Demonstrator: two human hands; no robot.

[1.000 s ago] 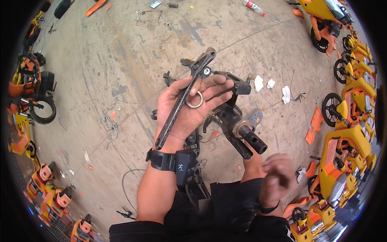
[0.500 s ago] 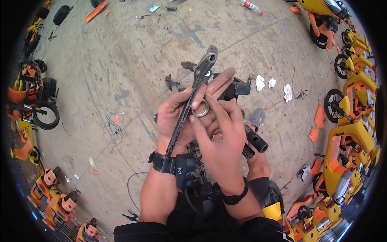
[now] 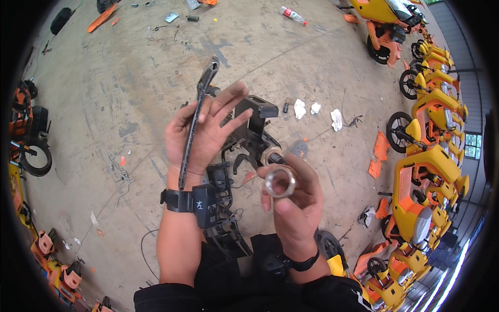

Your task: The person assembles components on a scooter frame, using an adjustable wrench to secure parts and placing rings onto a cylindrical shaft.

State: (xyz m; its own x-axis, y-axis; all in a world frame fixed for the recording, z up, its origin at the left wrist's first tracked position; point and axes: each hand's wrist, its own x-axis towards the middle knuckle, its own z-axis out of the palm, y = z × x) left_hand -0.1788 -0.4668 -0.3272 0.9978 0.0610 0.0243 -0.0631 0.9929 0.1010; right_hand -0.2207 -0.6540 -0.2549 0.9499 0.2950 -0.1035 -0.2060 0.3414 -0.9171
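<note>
In my left hand (image 3: 208, 125), palm up with fingers spread, a long dark metal bar (image 3: 191, 138) lies across the palm, tucked between fingers. Its upper end is angled and has a hole; its lower end reaches my wrist. My right hand (image 3: 301, 203) pinches a shiny metal ring (image 3: 280, 182) between thumb and fingers. Directly behind that ring is a black frame assembly (image 3: 254, 132) with a tube and a collar (image 3: 271, 155), partly hidden by my right hand. Other dark vehicle parts (image 3: 223, 203) lie between my forearms.
Yellow electric scooters (image 3: 426, 182) line the right side, with orange panels (image 3: 379, 156) beside them. More vehicle parts and a wheel (image 3: 35, 156) stand at the left. Crumpled white paper (image 3: 337, 119), a plastic bottle (image 3: 293, 15) and loose wires (image 3: 122, 174) lie on the concrete floor.
My hands have come apart. My right hand has carried the ring away from the left palm, toward the right and nearer me. The bar stays in my left hand; the whole view has shifted.
</note>
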